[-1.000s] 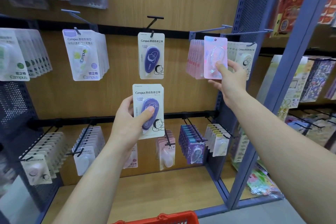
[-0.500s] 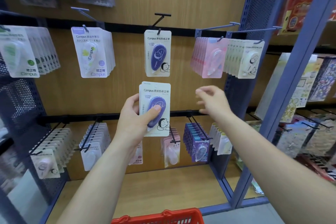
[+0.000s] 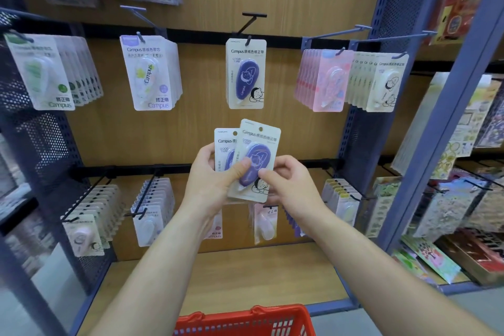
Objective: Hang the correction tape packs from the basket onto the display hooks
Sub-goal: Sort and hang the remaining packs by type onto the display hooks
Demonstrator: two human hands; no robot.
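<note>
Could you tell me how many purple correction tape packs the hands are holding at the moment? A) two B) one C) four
A: the left hand grips a front pack fanned over a rear pack, while the right hand pinches the front pack's lower edge.

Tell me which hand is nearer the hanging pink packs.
Right. The right hand is below the pink packs, slightly left; the left hand is farther left.
</note>
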